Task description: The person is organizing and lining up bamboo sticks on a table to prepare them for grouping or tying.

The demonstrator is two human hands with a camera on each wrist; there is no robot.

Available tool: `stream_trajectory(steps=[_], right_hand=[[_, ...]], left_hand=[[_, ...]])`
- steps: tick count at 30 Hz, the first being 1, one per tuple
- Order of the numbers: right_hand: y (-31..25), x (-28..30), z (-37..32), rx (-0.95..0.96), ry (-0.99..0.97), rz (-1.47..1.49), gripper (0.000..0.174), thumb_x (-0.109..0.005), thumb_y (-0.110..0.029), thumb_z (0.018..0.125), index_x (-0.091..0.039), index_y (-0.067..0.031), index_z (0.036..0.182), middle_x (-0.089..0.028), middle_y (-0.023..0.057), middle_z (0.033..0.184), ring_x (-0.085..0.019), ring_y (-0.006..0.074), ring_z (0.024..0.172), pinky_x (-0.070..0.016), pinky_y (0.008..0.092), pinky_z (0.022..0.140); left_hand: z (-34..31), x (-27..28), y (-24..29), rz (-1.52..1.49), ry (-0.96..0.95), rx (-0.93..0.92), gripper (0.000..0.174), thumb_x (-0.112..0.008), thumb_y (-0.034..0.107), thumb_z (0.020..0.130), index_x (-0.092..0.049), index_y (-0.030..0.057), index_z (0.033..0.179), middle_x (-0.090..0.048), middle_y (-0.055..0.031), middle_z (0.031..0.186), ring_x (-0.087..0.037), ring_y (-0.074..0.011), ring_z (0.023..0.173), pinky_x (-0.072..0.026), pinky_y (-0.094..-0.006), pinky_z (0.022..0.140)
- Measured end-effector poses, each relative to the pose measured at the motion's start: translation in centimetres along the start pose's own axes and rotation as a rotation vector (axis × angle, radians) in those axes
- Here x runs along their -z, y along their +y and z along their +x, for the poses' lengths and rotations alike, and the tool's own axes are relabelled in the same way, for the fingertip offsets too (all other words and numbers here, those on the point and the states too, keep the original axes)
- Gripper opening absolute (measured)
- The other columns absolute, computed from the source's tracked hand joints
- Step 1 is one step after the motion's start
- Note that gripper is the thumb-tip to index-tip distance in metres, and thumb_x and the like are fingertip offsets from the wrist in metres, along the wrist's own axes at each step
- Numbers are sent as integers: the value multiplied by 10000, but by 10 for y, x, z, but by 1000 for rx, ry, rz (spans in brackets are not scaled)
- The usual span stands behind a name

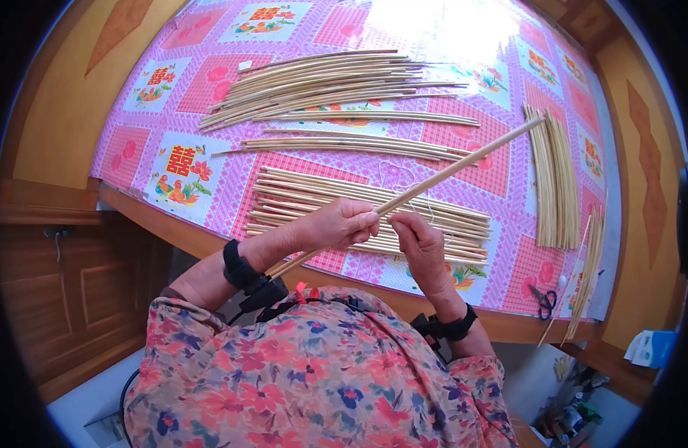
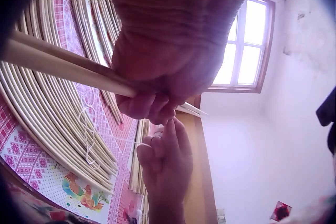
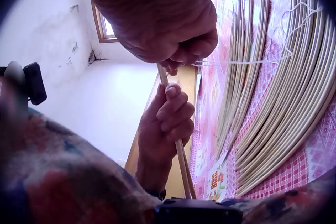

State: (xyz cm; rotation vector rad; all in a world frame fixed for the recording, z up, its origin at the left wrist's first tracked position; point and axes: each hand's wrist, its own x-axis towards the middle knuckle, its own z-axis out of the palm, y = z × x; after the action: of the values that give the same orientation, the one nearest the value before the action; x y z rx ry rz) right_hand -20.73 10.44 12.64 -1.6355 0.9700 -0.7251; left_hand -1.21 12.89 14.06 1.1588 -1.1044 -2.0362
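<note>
My left hand (image 1: 344,225) grips a pair of long pale wooden sticks (image 1: 463,166), fingers curled round them, and they slant up to the right over the table. Close beside it, my right hand (image 1: 422,250) pinches a thin white string (image 3: 247,63) between thumb and fingers. From there the string trails in loose loops over a row of sticks (image 2: 68,140) on the table. In the left wrist view the right hand (image 2: 168,163) sits right at the left fingertips. In the right wrist view the left hand (image 3: 170,116) holds the sticks just below the right hand.
More sticks (image 1: 336,86) lie spread at the far left of the table, beyond a few (image 1: 359,143) in the middle. Thin bundles (image 1: 554,179) rest at the right. Scissors (image 1: 542,302) lie near the right front corner of the patterned tablecloth (image 1: 127,160).
</note>
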Motion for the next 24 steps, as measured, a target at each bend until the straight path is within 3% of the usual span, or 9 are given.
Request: stream_trajectory(steps=[18,20,24], right_hand=[[-2,-5,4,41,93,214,92,-568,-38,835,-594,-13,919,-449,-40,595,-382,24,514,-311,185,447],[-1,-6,6,85,72,201,93,-528,-31,860,-569,-7,941,-426,-60,610,-337,-1,491,-256,164,411],[-8,-4,7,23,52,212,93,-557,-42,844,-592,-13,925,-437,-45,595,-376,21,520,-303,178,449]], left_hand=[[-5,-3,15,313,32,-218,283,-373,261,944,-495,50,801,-386,45,576,-358,-46,484,-333,-202,446],[-5,-2,18,338,27,-229,282,-374,259,943,-495,48,800,-386,43,578,-358,-50,485,-334,-205,448],[-6,-3,18,293,6,-198,271,-375,253,943,-494,49,810,-383,36,578,-366,-56,501,-342,-218,464]])
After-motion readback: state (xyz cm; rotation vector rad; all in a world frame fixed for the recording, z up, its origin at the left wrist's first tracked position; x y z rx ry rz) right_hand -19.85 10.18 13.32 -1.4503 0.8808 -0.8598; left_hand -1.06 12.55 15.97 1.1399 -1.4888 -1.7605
